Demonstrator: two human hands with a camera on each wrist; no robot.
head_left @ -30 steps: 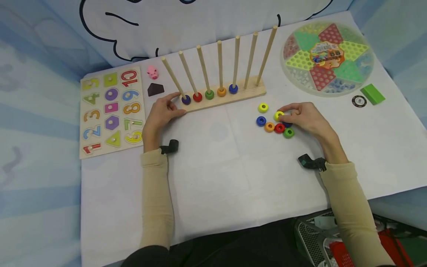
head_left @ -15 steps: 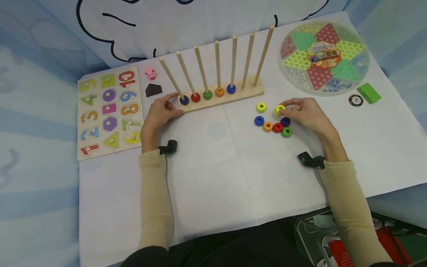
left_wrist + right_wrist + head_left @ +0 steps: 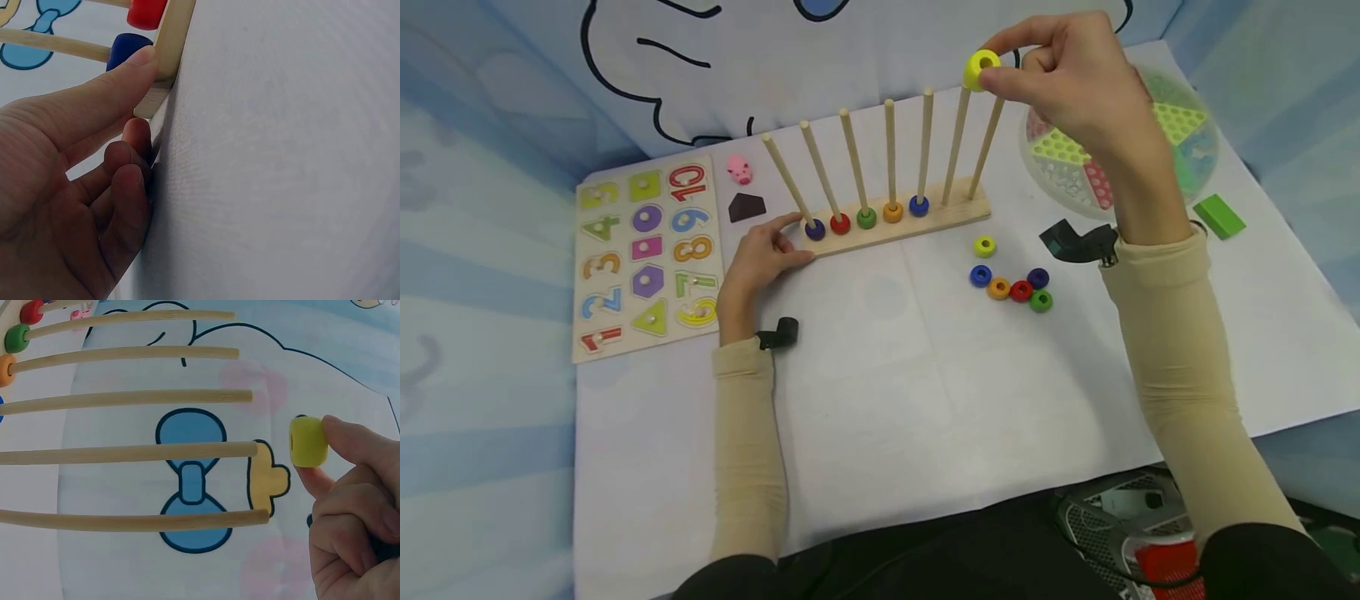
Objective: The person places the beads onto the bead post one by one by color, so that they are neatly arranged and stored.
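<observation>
A wooden peg rack [image 3: 951, 212] with a row of upright pegs stands at the back. Its five left pegs each bear one bead at the base: dark blue, red, green, orange and blue. My left hand [image 3: 760, 260] grips the rack's left end, the thumb lying on the base beside the dark blue bead [image 3: 128, 51]. Between right thumb and forefinger I pinch a yellow bead [image 3: 308, 442]. My right hand [image 3: 1078, 79] is raised near the tops of the two bare right pegs. The right wrist view shows the bead apart from the peg tip [image 3: 253, 449].
Several loose beads lie on the table before the rack, among them a yellow bead [image 3: 984, 246] and a red bead [image 3: 1021, 291]. At left is a number puzzle board [image 3: 673, 287]. A round game board [image 3: 1060, 179], partly hidden, and a green block [image 3: 1220, 217] lie right.
My right hand has lifted the yellow bead off the table and carried it up and leftward to the peg tops. The left hand keeps its place on the rack.
</observation>
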